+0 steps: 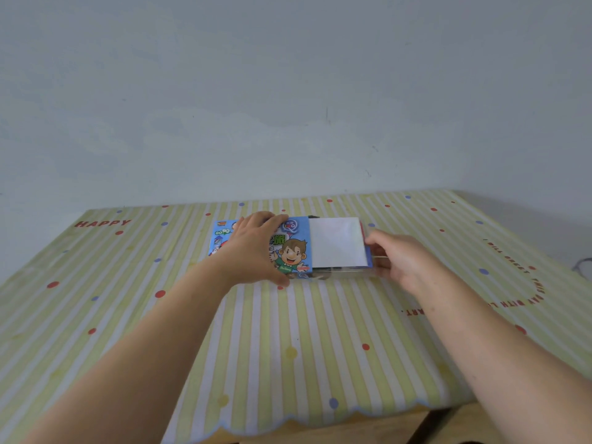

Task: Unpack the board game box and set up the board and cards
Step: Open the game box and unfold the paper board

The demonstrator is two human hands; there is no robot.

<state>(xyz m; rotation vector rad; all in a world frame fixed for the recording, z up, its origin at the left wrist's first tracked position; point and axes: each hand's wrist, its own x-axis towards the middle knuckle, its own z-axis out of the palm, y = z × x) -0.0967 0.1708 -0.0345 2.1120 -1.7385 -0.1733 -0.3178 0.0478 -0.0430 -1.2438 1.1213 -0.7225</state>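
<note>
The board game box [293, 251] lies toward the far side of the worktop [288, 347]. Our left hand [254, 248] spans its blue sleeve, thumb at the near edge and fingers curled over the far one, clamping it. Our right hand [398, 261] pinches the end of the inner tray [346, 271], which juts out rightward under a white sheet [336, 241]. Loose pieces seem to sit beneath that sheet, though we can't make them out. Pulling fast, or tilting the tray as it clears the sleeve, could spill the contents. A weak left grip would drag the whole box along.
</note>
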